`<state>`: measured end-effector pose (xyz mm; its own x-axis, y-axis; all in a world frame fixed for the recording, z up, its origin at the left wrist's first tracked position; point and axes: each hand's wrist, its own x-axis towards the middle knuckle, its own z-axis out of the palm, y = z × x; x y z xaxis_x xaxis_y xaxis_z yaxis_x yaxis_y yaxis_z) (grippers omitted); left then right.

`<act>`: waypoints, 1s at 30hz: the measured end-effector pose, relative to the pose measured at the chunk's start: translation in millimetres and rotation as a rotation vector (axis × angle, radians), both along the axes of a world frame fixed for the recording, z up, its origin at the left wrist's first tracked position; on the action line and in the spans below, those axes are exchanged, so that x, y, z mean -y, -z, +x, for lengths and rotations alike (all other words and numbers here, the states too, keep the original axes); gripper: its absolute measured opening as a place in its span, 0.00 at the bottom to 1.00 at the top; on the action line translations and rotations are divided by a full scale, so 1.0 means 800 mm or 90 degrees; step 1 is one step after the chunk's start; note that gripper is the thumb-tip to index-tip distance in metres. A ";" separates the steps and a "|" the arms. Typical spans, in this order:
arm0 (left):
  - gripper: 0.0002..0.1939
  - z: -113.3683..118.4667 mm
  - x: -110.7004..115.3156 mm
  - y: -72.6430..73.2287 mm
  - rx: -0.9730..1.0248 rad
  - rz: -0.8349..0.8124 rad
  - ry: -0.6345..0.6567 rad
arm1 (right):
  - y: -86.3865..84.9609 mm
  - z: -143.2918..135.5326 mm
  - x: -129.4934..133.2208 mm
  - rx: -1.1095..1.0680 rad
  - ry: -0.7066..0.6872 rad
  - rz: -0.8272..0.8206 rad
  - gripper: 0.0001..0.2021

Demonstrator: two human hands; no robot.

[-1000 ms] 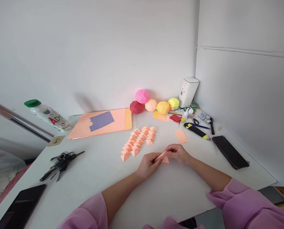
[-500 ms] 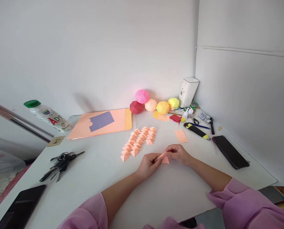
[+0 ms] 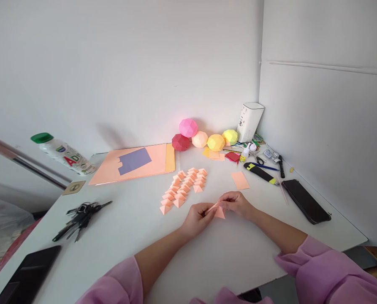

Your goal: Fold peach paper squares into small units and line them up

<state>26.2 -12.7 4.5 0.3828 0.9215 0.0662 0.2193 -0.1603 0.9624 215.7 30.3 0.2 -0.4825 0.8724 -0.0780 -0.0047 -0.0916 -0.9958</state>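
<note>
A small peach paper piece (image 3: 220,213), partly folded, is pinched between my two hands above the table. My left hand (image 3: 197,219) closes on its left end, thumb and fingers pressed together. From the other side my right hand (image 3: 237,204) grips the paper with thumb and fingertips. Part of the piece hides behind my fingers. Beyond my left hand, several folded peach paper triangles (image 3: 179,199) lie in overlapping rows. A flat peach paper rectangle (image 3: 240,180) rests past my right hand.
Faceted paper balls (image 3: 216,142) sit along the wall. Peach sheets (image 3: 107,166) with a purple piece (image 3: 134,160) lie back left, near a bottle (image 3: 64,154). Keys (image 3: 82,217) are at left. A utility knife (image 3: 261,174), glue bottle (image 3: 244,153) and black phone (image 3: 306,201) lie right.
Both hands stay almost where they were, still gripping the paper. The lower flap of the folded piece shows very slightly more below my fingers.
</note>
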 end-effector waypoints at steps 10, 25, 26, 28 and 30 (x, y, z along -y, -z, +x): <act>0.21 0.000 0.001 0.001 0.023 -0.010 -0.003 | -0.004 -0.001 0.000 0.006 -0.001 0.007 0.10; 0.17 0.000 0.000 0.006 0.038 -0.074 -0.034 | -0.006 -0.001 0.007 0.027 0.018 0.012 0.12; 0.17 0.000 0.000 0.006 0.043 -0.077 -0.033 | -0.006 -0.001 0.007 0.038 0.022 0.026 0.13; 0.17 0.000 -0.001 0.005 0.051 -0.076 -0.034 | -0.006 -0.001 0.006 0.058 0.032 0.056 0.14; 0.17 0.000 -0.001 0.005 0.056 -0.071 -0.036 | -0.005 -0.001 0.006 0.074 0.039 0.088 0.15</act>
